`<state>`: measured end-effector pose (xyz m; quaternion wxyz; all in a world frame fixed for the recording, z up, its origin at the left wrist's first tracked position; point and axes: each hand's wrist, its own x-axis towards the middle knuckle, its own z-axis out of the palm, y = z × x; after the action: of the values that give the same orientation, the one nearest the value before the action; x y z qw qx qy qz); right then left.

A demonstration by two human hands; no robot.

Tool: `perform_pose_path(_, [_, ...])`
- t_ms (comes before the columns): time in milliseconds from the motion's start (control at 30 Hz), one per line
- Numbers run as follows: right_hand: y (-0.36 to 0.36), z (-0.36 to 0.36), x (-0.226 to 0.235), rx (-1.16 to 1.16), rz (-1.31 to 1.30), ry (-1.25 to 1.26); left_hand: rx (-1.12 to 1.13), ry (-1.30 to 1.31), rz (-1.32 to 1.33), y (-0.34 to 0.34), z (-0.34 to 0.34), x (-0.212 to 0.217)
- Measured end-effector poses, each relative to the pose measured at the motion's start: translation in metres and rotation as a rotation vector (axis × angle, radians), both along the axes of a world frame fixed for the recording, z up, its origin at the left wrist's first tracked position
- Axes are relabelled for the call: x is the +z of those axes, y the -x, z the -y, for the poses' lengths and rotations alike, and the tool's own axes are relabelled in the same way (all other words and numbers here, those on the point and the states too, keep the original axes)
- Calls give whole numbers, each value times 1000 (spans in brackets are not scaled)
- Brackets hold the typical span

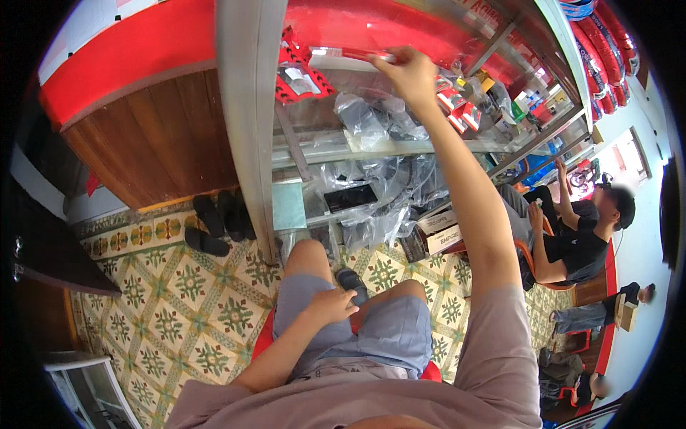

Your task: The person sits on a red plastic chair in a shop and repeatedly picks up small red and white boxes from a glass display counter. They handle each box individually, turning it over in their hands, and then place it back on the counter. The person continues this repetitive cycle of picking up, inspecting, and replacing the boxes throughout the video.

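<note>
Glass display cabinet (246, 107) with bagged goods (357, 114), apparently arranged for viewing. On blue shorts (393, 336), the left hand (330, 306) rests empty, loosely spread. High inside, the right hand (413, 77) pinches a slim red-and-white item (364, 54), seemingly by its end.

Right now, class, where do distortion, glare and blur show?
Head view: fisheye distortion seems to bow the wooden panel; head view: the bright wall panel looks washed out; head view: blur covers the face of the seated person, while the right hand looks clearer.
</note>
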<state>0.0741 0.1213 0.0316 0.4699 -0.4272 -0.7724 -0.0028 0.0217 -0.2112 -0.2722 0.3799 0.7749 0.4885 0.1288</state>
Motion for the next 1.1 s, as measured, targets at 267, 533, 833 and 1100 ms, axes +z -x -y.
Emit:
perform_pose_path(267, [78, -81, -13, -225, 373, 294, 106, 6, 35, 19, -4, 9])
perform_pose_path(533, [110, -99, -32, -227, 523, 341, 88, 3, 40, 16, -3, 12])
perform_pose_path(833, [27, -116, 4, -337, 781, 297, 121, -37, 23, 14, 2, 3])
perform_pose_path(1100, [-140, -117, -10, -338, 892, 339, 18, 78, -78, 0, 1, 12])
